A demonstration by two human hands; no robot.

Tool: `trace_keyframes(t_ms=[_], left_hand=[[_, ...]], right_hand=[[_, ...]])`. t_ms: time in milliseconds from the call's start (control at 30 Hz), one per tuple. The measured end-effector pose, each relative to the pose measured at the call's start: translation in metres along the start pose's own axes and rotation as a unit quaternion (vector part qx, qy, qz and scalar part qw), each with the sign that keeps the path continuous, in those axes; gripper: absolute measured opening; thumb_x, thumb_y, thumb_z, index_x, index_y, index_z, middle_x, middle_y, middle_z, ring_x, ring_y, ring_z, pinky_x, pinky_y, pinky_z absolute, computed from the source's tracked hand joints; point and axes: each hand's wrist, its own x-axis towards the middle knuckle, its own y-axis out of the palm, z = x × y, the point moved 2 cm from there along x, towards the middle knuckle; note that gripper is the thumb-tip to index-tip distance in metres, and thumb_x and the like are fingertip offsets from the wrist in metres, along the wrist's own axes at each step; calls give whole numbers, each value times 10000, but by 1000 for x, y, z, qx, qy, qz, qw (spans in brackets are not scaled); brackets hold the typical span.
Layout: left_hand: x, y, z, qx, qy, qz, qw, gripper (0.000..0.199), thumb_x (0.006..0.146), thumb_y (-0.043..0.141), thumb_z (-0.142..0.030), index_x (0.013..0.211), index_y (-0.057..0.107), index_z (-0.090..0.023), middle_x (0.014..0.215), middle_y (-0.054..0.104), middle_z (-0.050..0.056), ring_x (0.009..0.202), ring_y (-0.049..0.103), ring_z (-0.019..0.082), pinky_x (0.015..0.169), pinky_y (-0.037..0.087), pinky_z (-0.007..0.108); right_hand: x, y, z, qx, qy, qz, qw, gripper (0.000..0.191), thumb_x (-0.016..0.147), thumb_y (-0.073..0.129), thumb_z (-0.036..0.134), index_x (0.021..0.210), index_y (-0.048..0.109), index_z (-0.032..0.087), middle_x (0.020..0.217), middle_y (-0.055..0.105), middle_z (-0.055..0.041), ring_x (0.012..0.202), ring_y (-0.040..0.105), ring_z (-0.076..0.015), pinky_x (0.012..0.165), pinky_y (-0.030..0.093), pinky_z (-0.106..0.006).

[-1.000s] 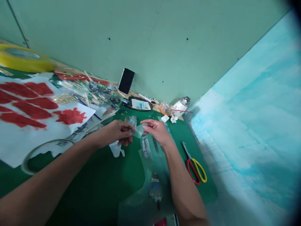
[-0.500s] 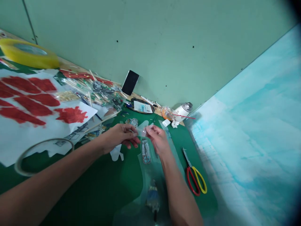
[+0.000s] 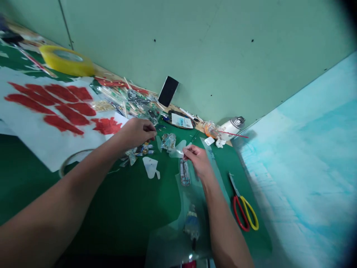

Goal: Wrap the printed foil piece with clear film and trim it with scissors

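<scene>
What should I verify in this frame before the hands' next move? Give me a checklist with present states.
1. Right hand pinching the clear film piece: ok.
2. Left hand holding nothing: cannot tell; its curled fingers hide what may be between them.
3. Red-and-yellow-handled scissors lying apart from both hands: ok.
4. Pale cut-out resting on the green surface, untouched by either hand: ok.
5. Red-painted paper fully in view: not ok; the left arm covers part of it.
6. Phone propped upright near the wall: ok.
</scene>
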Motion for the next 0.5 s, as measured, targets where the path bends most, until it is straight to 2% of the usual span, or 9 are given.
trace_keyframes(t_ms=[100, 200, 367, 500], left_hand=[[1, 0, 1, 108, 13, 36, 993, 130, 697, 655, -297, 685, 708, -179, 659, 706, 53, 636, 626, 203, 593, 431, 282], [-2, 13, -2, 135, 11, 77, 988, 230, 753, 617, -348, 780, 753, -164, 737, 728, 76, 670, 633, 209, 594, 436, 278], [-10, 42, 1, -6, -3, 174, 985, 343, 796, 599, -438, 826, 750, -131, 759, 737, 101, 683, 662, 215, 536, 475, 265], [-12, 53, 7, -59, -2, 174, 983, 265, 772, 639, -375, 822, 735, -133, 668, 701, 59, 578, 612, 168, 501, 459, 249]], right_hand=[[-3, 3, 1, -17, 40, 54, 998, 247, 666, 780, 384, 671, 674, 162, 586, 625, 9, 522, 534, -120, 532, 404, -252], [-5, 6, 4, -19, 49, 66, 996, 257, 666, 778, 400, 692, 681, 164, 595, 629, 11, 512, 521, -111, 522, 394, -249], [-6, 11, 6, -9, 35, 54, 998, 227, 701, 749, 410, 719, 677, 195, 622, 621, 12, 550, 541, -129, 561, 413, -271], [-7, 16, 5, 3, 28, 55, 998, 230, 705, 749, 424, 685, 654, 215, 608, 609, 14, 553, 540, -144, 564, 414, -283]])
